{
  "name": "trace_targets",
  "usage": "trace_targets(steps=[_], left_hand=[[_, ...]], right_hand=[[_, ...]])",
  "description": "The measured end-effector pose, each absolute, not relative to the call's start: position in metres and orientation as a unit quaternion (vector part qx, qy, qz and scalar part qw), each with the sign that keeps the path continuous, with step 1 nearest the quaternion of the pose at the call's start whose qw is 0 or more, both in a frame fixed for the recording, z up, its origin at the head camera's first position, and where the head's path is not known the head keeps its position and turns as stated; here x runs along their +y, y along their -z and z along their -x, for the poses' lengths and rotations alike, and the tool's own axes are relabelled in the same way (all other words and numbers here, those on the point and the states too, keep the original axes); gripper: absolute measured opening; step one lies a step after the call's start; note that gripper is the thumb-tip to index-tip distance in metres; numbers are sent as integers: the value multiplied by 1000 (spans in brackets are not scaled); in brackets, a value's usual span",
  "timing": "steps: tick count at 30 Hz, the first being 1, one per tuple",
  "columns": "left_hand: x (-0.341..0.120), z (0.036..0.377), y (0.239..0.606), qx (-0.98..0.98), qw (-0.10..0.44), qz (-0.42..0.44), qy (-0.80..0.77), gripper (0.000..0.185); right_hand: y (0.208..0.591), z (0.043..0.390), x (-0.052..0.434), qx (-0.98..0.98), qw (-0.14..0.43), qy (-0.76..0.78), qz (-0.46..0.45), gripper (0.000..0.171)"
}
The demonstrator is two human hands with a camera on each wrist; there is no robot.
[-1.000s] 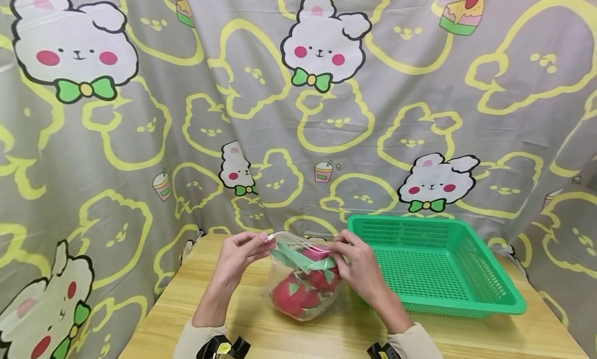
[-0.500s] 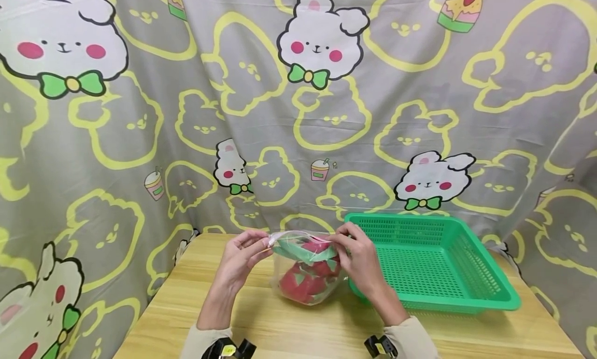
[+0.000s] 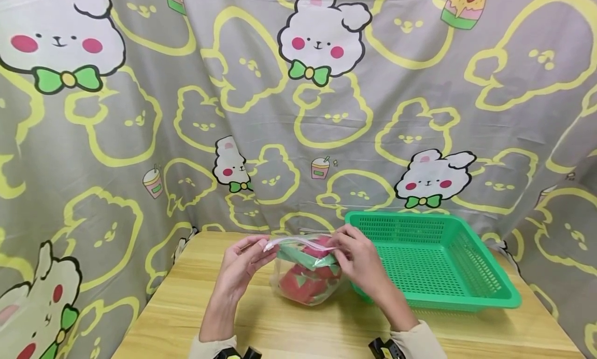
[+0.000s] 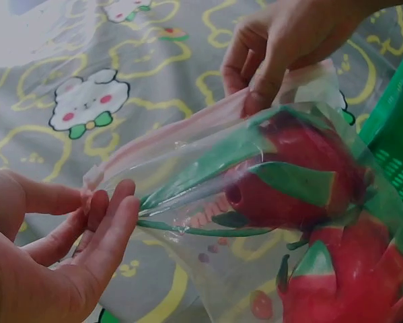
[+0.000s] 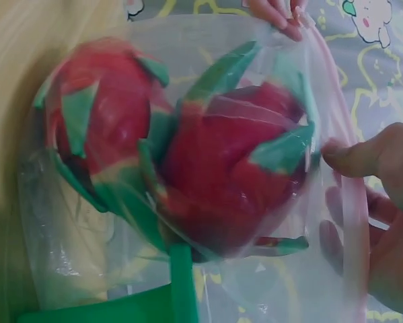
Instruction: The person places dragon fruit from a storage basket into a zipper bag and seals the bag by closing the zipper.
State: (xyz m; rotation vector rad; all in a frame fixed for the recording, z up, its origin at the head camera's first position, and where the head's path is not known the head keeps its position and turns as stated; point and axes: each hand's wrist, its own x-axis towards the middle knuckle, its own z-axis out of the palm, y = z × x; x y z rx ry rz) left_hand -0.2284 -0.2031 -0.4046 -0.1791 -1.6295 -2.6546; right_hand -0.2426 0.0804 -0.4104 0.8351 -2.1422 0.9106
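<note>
A clear zip bag (image 3: 280,284) with a pale pink zip strip along its top is held up between both hands, close over the wooden table. Inside it are red dragon fruits with green scales, one dragon fruit (image 5: 235,168) near the zip and another dragon fruit (image 5: 107,114) deeper in. My left hand (image 3: 237,270) pinches the strip's left end between thumb and fingers. At the right part of the strip, my right hand (image 3: 360,256) grips the bag's top edge, thumb on one side and fingers on the other.
A green plastic basket (image 3: 431,301) with slotted walls stands to the right, its left side beside the bag and right hand. The wooden table (image 3: 182,281) runs back to a grey curtain (image 3: 270,105) printed with bunnies.
The bag's lower part with the dragon fruits has shifted slightly back and up. Both hands keep hold of the strip, which now lies in a smoother line; the head view has shifted slightly.
</note>
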Motion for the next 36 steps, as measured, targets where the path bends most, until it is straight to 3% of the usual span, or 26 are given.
trace_targets(steps=[5, 12, 21, 30, 36], left_hand=[[-208, 226, 404, -545, 13, 65, 836, 8], [-218, 226, 402, -592, 7, 94, 801, 5], [-204, 227, 407, -574, 20, 49, 817, 30], [-189, 228, 410, -549, 59, 34, 833, 26], [-187, 227, 408, -554, 67, 35, 829, 28]], right_hand=[[406, 233, 77, -826, 308, -344, -323, 28], [410, 226, 66, -818, 324, -334, -337, 29], [414, 240, 71, -821, 350, -330, -309, 24], [420, 238, 71, -816, 386, -348, -253, 24], [419, 219, 59, -786, 432, -370, -242, 25]])
